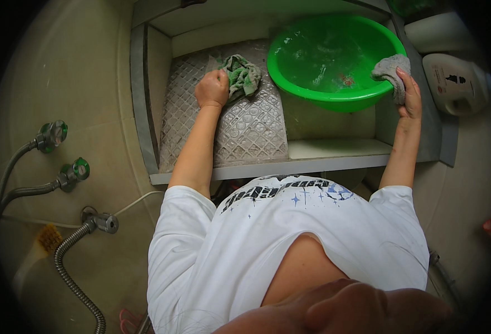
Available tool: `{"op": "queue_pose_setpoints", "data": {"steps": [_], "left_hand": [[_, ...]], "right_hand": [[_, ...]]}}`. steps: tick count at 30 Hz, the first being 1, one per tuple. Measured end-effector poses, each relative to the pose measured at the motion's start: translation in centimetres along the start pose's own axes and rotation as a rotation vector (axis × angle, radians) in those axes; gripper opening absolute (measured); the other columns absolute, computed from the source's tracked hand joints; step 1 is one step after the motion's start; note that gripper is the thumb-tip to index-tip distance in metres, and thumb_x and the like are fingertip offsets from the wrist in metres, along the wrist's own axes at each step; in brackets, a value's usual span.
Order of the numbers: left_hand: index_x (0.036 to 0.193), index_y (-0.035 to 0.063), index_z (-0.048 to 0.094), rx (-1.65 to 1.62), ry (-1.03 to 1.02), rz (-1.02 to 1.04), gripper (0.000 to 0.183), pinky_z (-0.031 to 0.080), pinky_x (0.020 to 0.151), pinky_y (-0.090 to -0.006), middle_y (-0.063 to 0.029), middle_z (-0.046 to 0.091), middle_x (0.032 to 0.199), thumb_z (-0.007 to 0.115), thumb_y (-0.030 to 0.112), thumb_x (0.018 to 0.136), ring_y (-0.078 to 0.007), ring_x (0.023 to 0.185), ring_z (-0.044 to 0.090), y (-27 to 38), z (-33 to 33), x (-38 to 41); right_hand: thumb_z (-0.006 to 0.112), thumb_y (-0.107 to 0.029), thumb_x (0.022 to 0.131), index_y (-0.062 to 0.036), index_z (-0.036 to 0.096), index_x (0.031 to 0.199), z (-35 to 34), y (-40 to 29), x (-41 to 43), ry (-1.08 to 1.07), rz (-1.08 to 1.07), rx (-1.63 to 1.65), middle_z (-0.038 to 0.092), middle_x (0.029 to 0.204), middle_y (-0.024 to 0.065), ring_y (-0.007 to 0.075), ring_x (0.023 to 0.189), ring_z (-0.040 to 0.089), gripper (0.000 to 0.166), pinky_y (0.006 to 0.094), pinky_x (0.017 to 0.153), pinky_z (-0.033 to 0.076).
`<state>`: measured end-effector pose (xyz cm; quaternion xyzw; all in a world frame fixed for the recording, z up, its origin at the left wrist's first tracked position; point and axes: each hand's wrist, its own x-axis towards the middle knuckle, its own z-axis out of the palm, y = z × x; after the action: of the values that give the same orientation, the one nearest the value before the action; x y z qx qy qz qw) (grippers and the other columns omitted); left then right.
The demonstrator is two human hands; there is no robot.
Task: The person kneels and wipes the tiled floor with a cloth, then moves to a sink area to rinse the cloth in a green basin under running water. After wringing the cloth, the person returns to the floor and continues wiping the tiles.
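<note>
My left hand (pixel 213 88) is closed on one end of a crumpled green and grey cloth (pixel 241 76), above the ridged washboard surface (pixel 251 137) of a stone sink. At the right, my right hand (pixel 410 94) grips a grey cloth (pixel 391 73) draped over the rim of a green plastic basin (pixel 308 94). The basin holds water, with a small reddish thing in it that I cannot make out. It rests in the sink's right part, beside the washboard.
Plastic jugs, one with a handle (pixel 456 83), stand right of the sink. Two valves with green caps (pixel 81 168) and a flexible metal hose (pixel 68 267) are on the left wall. A yellow-bristled brush (pixel 50 238) is near the hose. The sink's front edge (pixel 270 167) runs before my torso.
</note>
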<state>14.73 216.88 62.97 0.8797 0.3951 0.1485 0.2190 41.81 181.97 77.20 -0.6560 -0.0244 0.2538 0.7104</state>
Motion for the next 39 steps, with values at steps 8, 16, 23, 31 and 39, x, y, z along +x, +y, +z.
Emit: {"op": "queue_pose_setpoints", "data": {"steps": [8,16,23,31,39], "left_hand": [[0.074,0.0091,0.063,0.006,-0.023,-0.014,0.038,0.046,0.066,-0.0457,-0.0141,0.062,0.083,0.039,0.037,0.085,-0.0368,0.075,0.058,0.0,-0.2,0.0],[0.073,0.0093,0.063,-0.016,0.013,0.008,0.037,0.046,0.065,-0.0452,-0.0137,0.062,0.081,0.041,0.037,0.085,-0.0366,0.073,0.058,-0.2,0.2,0.1],[0.072,0.0095,0.062,-0.017,0.038,0.016,0.038,0.046,0.063,-0.0453,-0.0145,0.062,0.080,0.040,0.038,0.084,-0.0368,0.072,0.059,-0.5,0.5,0.0],[0.072,0.0089,0.061,0.019,0.042,0.019,0.038,0.046,0.063,-0.0461,-0.0146,0.062,0.079,0.040,0.038,0.085,-0.0375,0.072,0.058,-0.6,0.7,0.2],[0.074,0.0090,0.061,0.031,0.027,0.022,0.037,0.046,0.065,-0.0465,-0.0145,0.062,0.080,0.039,0.037,0.085,-0.0378,0.073,0.058,-0.6,0.5,0.1]], "right_hand": [[0.068,-0.017,0.077,0.0030,0.059,0.101,0.8,-1.5,-0.7,0.079,-0.024,-0.058,0.064,0.093,0.0084,0.0143,0.081,0.060,0.033,0.0247,0.074,0.047],[0.064,-0.009,0.077,0.0034,0.061,0.100,-0.5,-2.8,-1.9,0.059,-0.226,-0.197,0.063,0.092,0.0064,0.0109,0.078,0.058,0.026,0.0225,0.073,0.045],[0.064,-0.005,0.078,0.0048,0.061,0.097,0.4,-4.1,-4.5,0.045,-0.325,-0.346,0.063,0.089,0.0043,0.0083,0.076,0.056,0.022,0.0217,0.072,0.044],[0.066,-0.004,0.076,0.0042,0.062,0.098,-0.9,-4.9,-5.6,0.172,-0.438,-0.449,0.062,0.089,0.0028,0.0080,0.077,0.055,0.024,0.0209,0.072,0.044],[0.067,-0.002,0.075,0.0048,0.062,0.100,-1.1,-5.6,-6.4,0.137,-0.539,-0.474,0.062,0.091,0.0034,0.0087,0.079,0.056,0.026,0.0220,0.073,0.044]]}}
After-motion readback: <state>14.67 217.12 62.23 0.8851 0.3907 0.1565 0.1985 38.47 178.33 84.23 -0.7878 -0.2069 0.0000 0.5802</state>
